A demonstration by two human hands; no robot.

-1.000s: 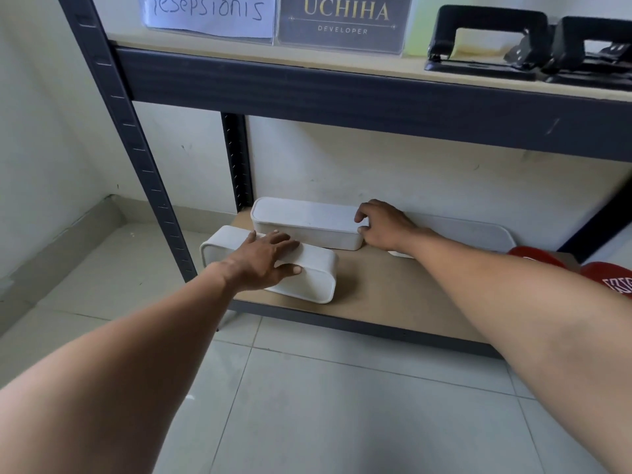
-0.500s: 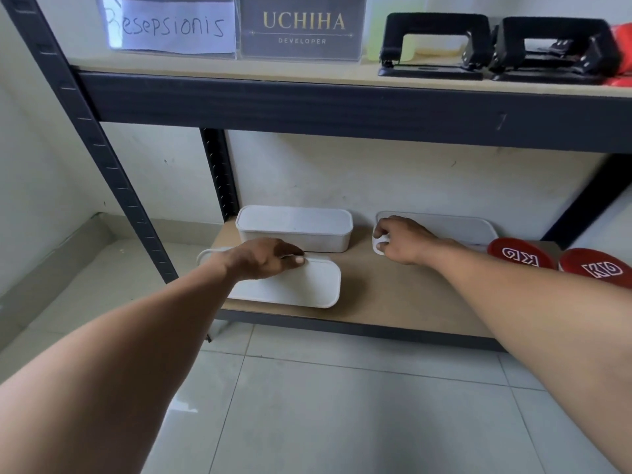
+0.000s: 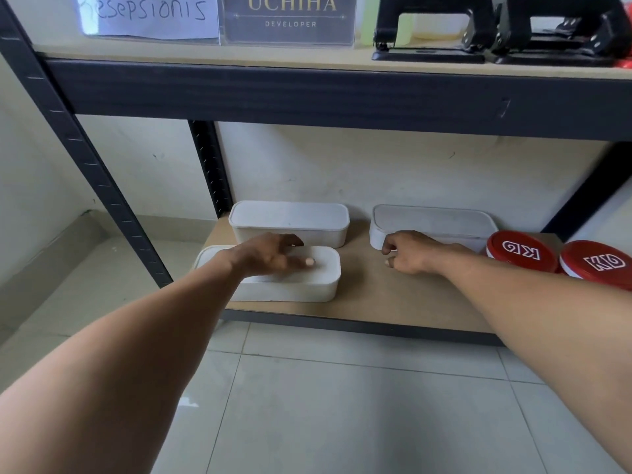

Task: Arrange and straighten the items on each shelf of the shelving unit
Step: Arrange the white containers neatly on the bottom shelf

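Note:
Three white lidded boxes lie on the bottom shelf. The front-left box lies parallel to the shelf edge, and my left hand rests over its lid with fingers loosely spread. Behind it the back-left box stands against the wall. The right box also sits at the wall. Just in front of that box's left end is my right hand, fingers loosely curled and holding nothing. Two red-lidded round tubs stand at the far right.
The upper shelf carries a handwritten paper sign, a dark "UCHIHA DEVELOPER" plaque and two black hole punches. Dark metal uprights frame the unit. Pale floor tiles lie in front.
My right hand left the back-left box, gripped the right box's left end, then drew back off it. The front-left box has been turned parallel to the shelf edge under my left hand.

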